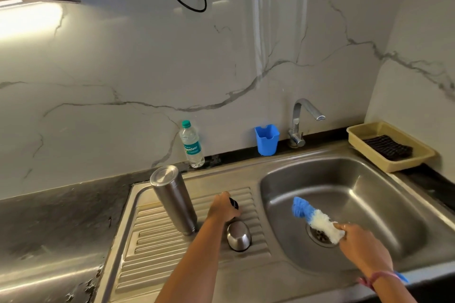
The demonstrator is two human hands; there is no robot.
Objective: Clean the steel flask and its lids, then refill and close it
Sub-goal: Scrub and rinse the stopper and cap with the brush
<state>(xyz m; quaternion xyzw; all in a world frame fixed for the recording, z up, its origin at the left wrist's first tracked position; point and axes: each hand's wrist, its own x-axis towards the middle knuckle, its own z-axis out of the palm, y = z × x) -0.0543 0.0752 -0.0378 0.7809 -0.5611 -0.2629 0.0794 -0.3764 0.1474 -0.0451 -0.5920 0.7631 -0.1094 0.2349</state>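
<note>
Lid pickup beside a tippy flask

Left hand (pixel 222 208) gripped the black inner lid (pixel 234 203); right hand (pixel 362 241) held the brush (pixel 317 220) over the sink (pixel 369 179). A forearm nudge could topple the inverted flask (pixel 173 198), at the lid's 9 o'clock.

A water bottle (pixel 192 145) and blue cup (pixel 266 140) stand against the wall; a tray (pixel 354 131) holds a dark cloth (pixel 387 147).

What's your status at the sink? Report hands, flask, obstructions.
Left hand gripping black lid on drainboard. Right hand holding bottle brush over sink basin. Steel flask upside down; steel cup lid beside it. Nothing in the way.
</note>
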